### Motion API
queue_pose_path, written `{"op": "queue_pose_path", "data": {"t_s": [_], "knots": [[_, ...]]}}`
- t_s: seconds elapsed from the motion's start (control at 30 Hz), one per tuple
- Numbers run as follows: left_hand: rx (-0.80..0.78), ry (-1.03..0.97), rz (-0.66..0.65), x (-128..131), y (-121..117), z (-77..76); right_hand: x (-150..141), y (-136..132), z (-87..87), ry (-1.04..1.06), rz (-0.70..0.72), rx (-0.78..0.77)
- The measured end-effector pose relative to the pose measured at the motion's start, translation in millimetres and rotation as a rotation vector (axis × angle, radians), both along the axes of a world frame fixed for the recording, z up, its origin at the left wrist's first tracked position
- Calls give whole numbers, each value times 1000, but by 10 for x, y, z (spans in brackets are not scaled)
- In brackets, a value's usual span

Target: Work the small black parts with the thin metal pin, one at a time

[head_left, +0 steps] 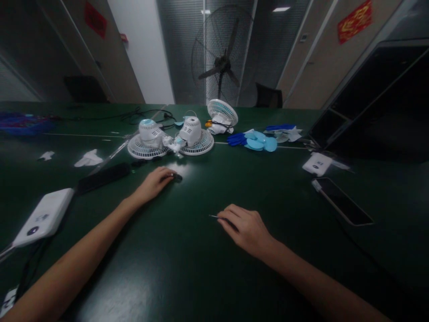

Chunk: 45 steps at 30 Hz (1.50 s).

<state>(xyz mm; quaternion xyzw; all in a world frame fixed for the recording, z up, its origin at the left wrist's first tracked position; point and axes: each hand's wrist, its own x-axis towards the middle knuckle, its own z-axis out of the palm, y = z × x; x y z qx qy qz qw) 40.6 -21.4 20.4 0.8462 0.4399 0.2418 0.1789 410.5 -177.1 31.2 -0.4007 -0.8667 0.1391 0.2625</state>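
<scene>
My left hand (pixel 156 182) rests low over the green table with its fingers pinched on a small black part (pixel 178 177). The kind of part is too small to tell. Closer to me and further right, my right hand (pixel 247 229) is closed around a slim screwdriver (pixel 215 217), its metal tip pointing left and its dark handle mostly hidden by the fingers. Beyond my left hand, two white fan heads lie grille-down, a left one (pixel 149 138) and a right one (pixel 196 137). Behind them, another fan head (pixel 221 115) leans tilted.
Light-blue fan blades (pixel 260 141) and blue gloves (pixel 236 139) lie at the back. A phone (pixel 345 201) and a white power bank (pixel 317 164) are on the right. At left are another white device (pixel 45 217), a black case (pixel 103 176) and white gloves (pixel 89 158).
</scene>
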Motion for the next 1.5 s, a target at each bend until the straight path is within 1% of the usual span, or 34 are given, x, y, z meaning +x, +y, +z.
{"op": "queue_pose_path", "data": {"t_s": [0.1,0.2,0.33,0.37,0.53,0.63,0.8,0.97,1.13,1.3,1.5], "knots": [[11,2,125,-231,119,-26,4,-5,-8,5,-1,-2],[-41,-46,170,-369,139,1,1,-10,-6,2,-1,-2],[-176,-105,168,-542,151,77,-5,-17,11,-2,-5,-7],[-177,-92,163,-587,162,94,-5,-19,13,-3,-4,-8],[-58,1,115,-727,218,117,3,-21,5,-10,-3,-11],[-73,-32,137,-713,204,98,1,-18,5,-15,-5,-5],[-149,-228,282,-576,133,47,-7,-16,22,-22,-6,7],[-96,-339,298,-408,143,-34,-3,-10,20,-19,-7,-6],[-50,-296,300,-365,170,-85,-4,-6,16,-20,6,-15],[-22,-227,317,-368,172,-86,-2,-9,-6,-26,-3,-13],[4,-198,319,-354,196,-98,-11,-4,5,-21,0,-15]]}}
